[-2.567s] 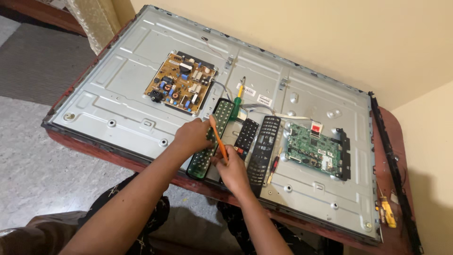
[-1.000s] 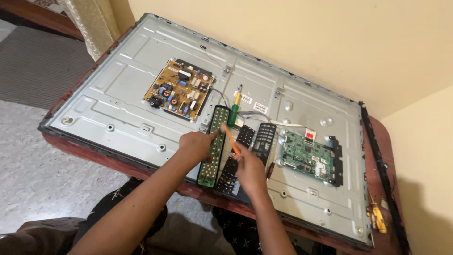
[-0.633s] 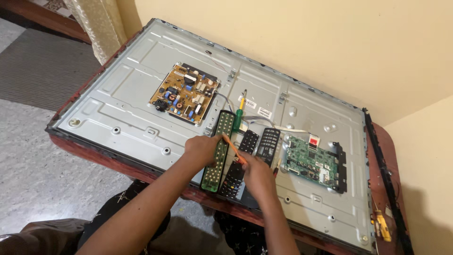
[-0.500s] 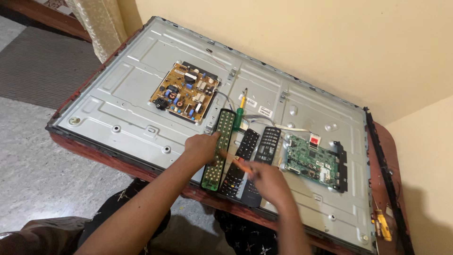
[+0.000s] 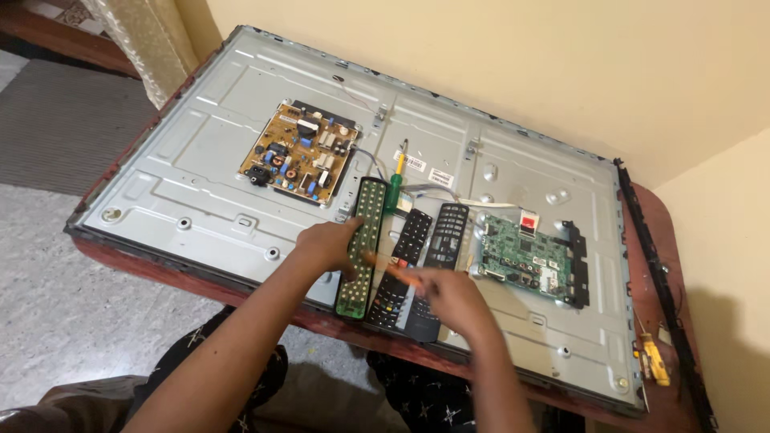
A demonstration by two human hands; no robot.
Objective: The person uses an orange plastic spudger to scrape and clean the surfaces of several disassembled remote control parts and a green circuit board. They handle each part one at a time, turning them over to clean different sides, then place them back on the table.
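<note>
Left hand (image 5: 327,244) grips green remote board (image 5: 362,244); right hand (image 5: 449,297) blurred, holding orange tool (image 5: 393,271).

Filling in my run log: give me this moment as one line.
left hand on green circuit strip | right hand blurred, holds orange tool | over remotes | on TV back panel

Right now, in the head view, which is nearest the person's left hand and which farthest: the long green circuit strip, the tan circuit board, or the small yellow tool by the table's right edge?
1. Long green circuit strip: the left hand is touching it.
2. Tan circuit board: up and left on the metal panel.
3. Small yellow tool: far right, on the table's edge.
</note>
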